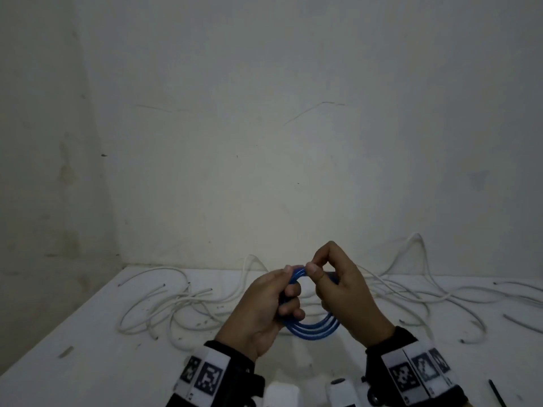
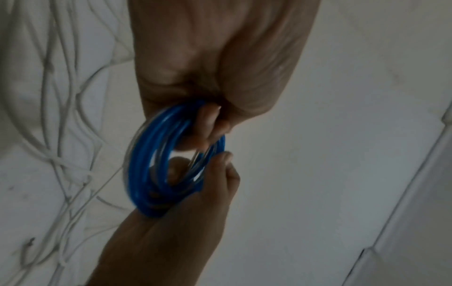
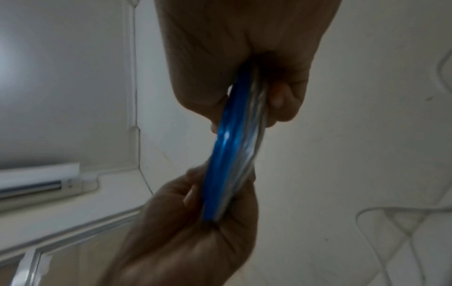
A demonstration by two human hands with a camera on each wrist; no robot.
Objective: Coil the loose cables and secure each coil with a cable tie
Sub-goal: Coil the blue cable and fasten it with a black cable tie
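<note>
A blue cable coil (image 1: 312,326) is gripped on one side by the curled left hand (image 1: 262,310) and pinched at its top by the right hand (image 1: 343,292). Beyond the grip, loose white cables (image 1: 188,304) are strewn across the white table (image 1: 88,362), backed by a wall (image 1: 264,127).

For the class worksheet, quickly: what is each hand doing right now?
Left hand: fingers curled round the coiled blue plastic-sheathed cable, holding it.
Right hand: thumb and forefinger pinching the top of the same coil.
</note>
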